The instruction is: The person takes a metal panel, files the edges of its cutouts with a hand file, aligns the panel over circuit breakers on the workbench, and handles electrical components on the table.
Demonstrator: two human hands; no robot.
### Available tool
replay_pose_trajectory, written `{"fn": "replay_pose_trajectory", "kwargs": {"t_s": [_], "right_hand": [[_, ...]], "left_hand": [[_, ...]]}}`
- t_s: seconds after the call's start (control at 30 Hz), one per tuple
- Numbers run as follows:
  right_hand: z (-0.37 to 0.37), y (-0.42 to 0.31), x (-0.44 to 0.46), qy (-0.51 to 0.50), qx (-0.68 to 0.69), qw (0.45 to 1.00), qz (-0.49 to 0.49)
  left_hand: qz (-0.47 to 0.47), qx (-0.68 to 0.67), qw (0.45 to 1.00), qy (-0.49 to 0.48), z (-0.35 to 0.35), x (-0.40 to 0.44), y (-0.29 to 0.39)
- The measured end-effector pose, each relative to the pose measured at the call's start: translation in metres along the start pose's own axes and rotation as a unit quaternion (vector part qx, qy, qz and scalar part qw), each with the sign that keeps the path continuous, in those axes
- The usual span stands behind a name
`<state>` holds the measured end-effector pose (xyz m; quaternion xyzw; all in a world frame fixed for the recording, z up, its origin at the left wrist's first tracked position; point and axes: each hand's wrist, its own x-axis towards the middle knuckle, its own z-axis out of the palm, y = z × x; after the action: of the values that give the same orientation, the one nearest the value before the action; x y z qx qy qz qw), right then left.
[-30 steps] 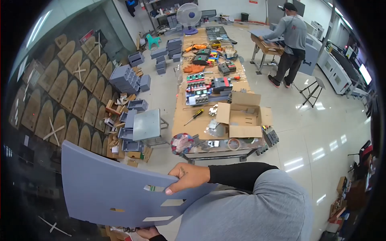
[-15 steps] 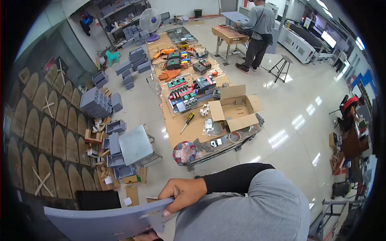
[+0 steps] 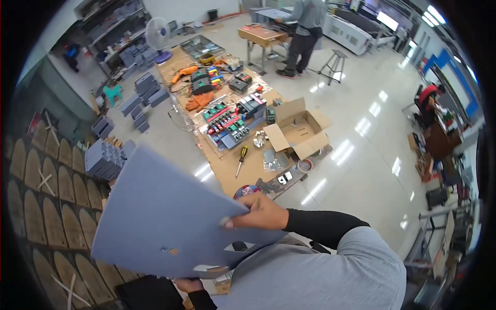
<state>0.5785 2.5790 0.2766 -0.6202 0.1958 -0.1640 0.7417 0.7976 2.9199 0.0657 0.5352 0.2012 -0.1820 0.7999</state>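
Note:
A flat grey panel [image 3: 155,212] with several cut-outs is held up in front of me, tilted, at lower left. My right hand [image 3: 261,211] grips its upper right edge, thumb on the near face and fingers behind. At the bottom edge, my left hand [image 3: 188,284] also holds the panel; its fingers are mostly hidden. Beyond the panel, a cardboard-covered workbench [image 3: 222,168] carries a yellow-and-black screwdriver [image 3: 242,161], circuit breakers [image 3: 226,124], orange gloves [image 3: 200,101] and an open cardboard box [image 3: 297,129].
Grey metal boxes [image 3: 103,157] are stacked on the floor at left, near a green stool [image 3: 112,94]. Wooden arched pieces [image 3: 46,217] line the left side. A person [image 3: 305,36] stands at a small table [image 3: 263,35]; another person in red [image 3: 429,101] sits at right.
The panel has swung up, so its broad face now shows. My right hand has moved right and slightly up with it. The view has turned, shifting the workbench left.

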Motion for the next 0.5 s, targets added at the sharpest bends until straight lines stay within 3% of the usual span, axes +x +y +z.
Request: {"fn": "replay_pose_trajectory", "kwargs": {"t_s": [0.1,0.17,0.23,0.3,0.33,0.43,0.5], "right_hand": [[-0.022,-0.01,0.012,0.136,-0.113,0.984,-0.02],[-0.034,-0.005,0.005,0.22,-0.172,0.959,-0.037],[-0.055,0.018,-0.006,0.309,-0.195,0.928,-0.066],[-0.09,0.099,-0.016,0.427,-0.126,0.893,-0.058],[-0.104,0.108,-0.023,0.475,-0.146,0.867,-0.044],[-0.168,0.149,-0.044,0.55,-0.125,0.825,-0.01],[-0.207,0.164,-0.066,0.583,-0.13,0.802,0.012]], "left_hand": [[0.003,0.066,0.984,-0.163,0.016,0.067,-0.011],[-0.139,0.007,0.967,-0.214,0.075,0.073,0.005],[0.005,0.299,0.945,-0.132,0.11,0.087,-0.002],[0.009,0.27,0.958,-0.095,0.143,0.104,-0.034],[-0.061,0.103,0.987,-0.103,0.162,0.107,-0.05],[-0.114,0.129,0.967,-0.187,0.212,0.075,-0.086],[-0.108,0.155,0.972,-0.141,0.253,0.044,-0.115]]}}
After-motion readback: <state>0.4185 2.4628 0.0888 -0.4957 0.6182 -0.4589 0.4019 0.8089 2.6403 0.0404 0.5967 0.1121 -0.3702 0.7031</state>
